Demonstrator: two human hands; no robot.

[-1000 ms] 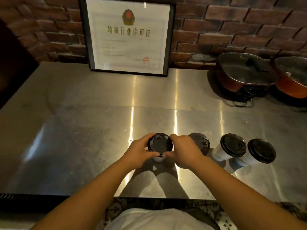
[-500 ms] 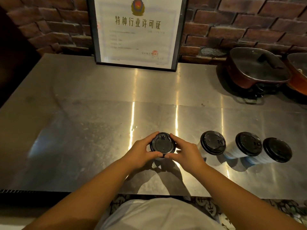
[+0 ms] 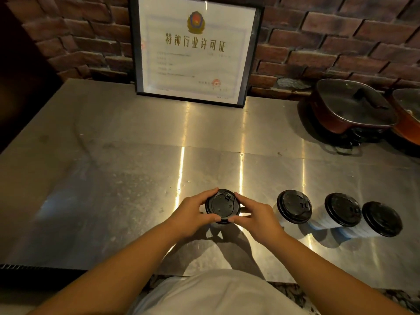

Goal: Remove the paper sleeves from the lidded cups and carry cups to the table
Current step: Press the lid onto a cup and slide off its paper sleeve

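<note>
Lidded cup (image 3: 222, 209) is still gripped by left hand (image 3: 193, 215) and right hand (image 3: 255, 217), now shifted left, clear of three cups (image 3: 341, 212); steel surface (image 3: 113, 155), brick wall (image 3: 341, 42) behind.

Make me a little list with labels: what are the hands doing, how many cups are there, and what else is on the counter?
Left hand: fingers curled round the held cup's black lid, from the left.
Right hand: fingers gripping the same lid from the right.
Held cup: only its lid shows; its body is hidden.
Other cups: three, each lidded, in a row to the right.
Counter: shiny metal.
Back wall: framed certificate leaning on brick.
Far right: two lidded pans.
</note>
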